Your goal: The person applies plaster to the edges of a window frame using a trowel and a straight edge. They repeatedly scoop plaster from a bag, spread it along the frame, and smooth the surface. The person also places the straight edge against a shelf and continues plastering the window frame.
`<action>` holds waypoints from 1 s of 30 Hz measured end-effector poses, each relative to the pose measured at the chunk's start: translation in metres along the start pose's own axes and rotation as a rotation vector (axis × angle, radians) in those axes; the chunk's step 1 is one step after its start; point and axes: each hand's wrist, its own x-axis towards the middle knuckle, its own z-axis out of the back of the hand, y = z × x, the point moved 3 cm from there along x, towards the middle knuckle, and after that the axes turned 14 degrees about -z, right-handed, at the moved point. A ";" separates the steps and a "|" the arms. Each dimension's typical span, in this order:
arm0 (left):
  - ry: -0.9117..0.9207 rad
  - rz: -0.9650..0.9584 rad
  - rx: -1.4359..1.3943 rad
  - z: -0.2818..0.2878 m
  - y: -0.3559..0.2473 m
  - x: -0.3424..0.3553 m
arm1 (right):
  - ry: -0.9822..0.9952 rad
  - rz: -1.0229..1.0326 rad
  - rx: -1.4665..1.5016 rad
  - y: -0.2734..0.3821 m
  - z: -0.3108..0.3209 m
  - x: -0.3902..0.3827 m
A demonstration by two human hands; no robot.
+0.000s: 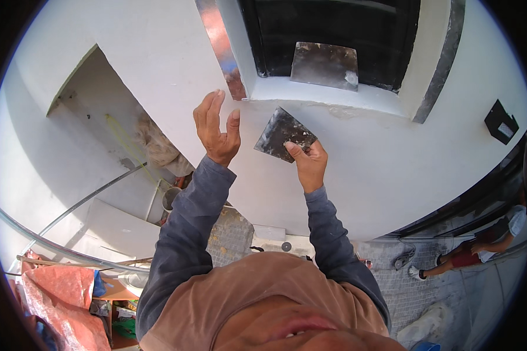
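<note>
My right hand [312, 164] grips a thin, dark, squarish putty spreader plate [280, 131] by its lower right corner, thumb on top. Pale residue marks its face. It is tilted in front of the white wall, below the window sill [328, 93]. My left hand [216, 130] is raised with the fingers stretched out and nothing in it. Its fingertips are just below and left of a shiny reddish strip [223, 52] along the window recess; I cannot tell whether they touch the wall. A second dark plate [324, 65] leans against the dark window pane [334, 23].
A dark strip [442, 61] edges the recess on the right, and a black box [502, 122] sits on the wall. At left are an opening with a bucket [171, 199], a metal rail [88, 200] and red sheeting [64, 298]. Another person [492, 237] is at far right.
</note>
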 end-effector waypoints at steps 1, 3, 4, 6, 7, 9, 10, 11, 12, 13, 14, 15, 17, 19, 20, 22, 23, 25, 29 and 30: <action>-0.011 -0.021 0.030 0.000 0.011 0.019 | 0.010 -0.002 0.023 -0.007 -0.009 0.001; -0.040 -0.127 0.089 -0.005 0.033 0.064 | 0.022 -0.006 0.144 -0.021 -0.029 0.004; -0.018 -0.192 0.118 -0.007 0.043 0.086 | -0.033 0.019 0.144 -0.027 -0.036 0.007; 0.037 -0.276 0.176 -0.014 0.061 0.122 | -0.100 0.049 0.220 -0.037 -0.052 0.009; 0.059 -0.291 0.201 -0.017 0.069 0.136 | -0.147 0.055 0.196 -0.040 -0.059 0.010; 0.160 -0.255 0.241 -0.021 0.083 0.152 | -0.216 0.039 0.234 -0.045 -0.073 0.011; 0.167 -0.257 0.238 -0.023 0.086 0.154 | -0.214 0.058 0.302 -0.045 -0.080 0.011; 0.176 -0.258 0.235 -0.025 0.088 0.154 | -0.216 0.066 0.388 -0.046 -0.085 0.012; 0.186 -0.259 0.230 -0.028 0.091 0.153 | -0.191 0.066 0.496 -0.047 -0.091 0.012; 0.119 -0.220 0.106 -0.032 0.093 0.150 | -0.227 0.021 0.483 -0.049 -0.094 0.013; 0.131 -0.244 0.121 -0.033 0.095 0.148 | -0.232 -0.035 0.492 -0.051 -0.097 0.014; 0.153 -0.264 0.140 -0.033 0.096 0.145 | -0.234 -0.100 0.518 -0.054 -0.099 0.014; 0.153 -0.274 0.148 -0.034 0.100 0.142 | -0.222 -0.057 0.500 -0.055 -0.103 0.015; 0.159 -0.281 0.128 -0.033 0.103 0.141 | -0.204 -0.032 0.470 -0.057 -0.108 0.015; 0.160 -0.286 0.134 -0.033 0.104 0.140 | -0.193 -0.024 0.441 -0.059 -0.112 0.015; 0.140 -0.293 0.123 -0.033 0.105 0.139 | -0.171 0.000 0.455 -0.063 -0.119 0.016; 0.137 -0.292 0.128 -0.034 0.105 0.139 | -0.159 0.016 0.498 -0.065 -0.122 0.017; 0.127 -0.293 0.124 -0.035 0.105 0.138 | -0.144 0.022 0.459 -0.070 -0.126 0.017; 0.112 -0.312 0.123 -0.036 0.103 0.140 | -0.090 -0.066 0.176 -0.077 -0.122 0.016; 0.106 -0.326 0.141 -0.036 0.103 0.140 | -0.063 -0.160 0.161 -0.079 -0.120 0.016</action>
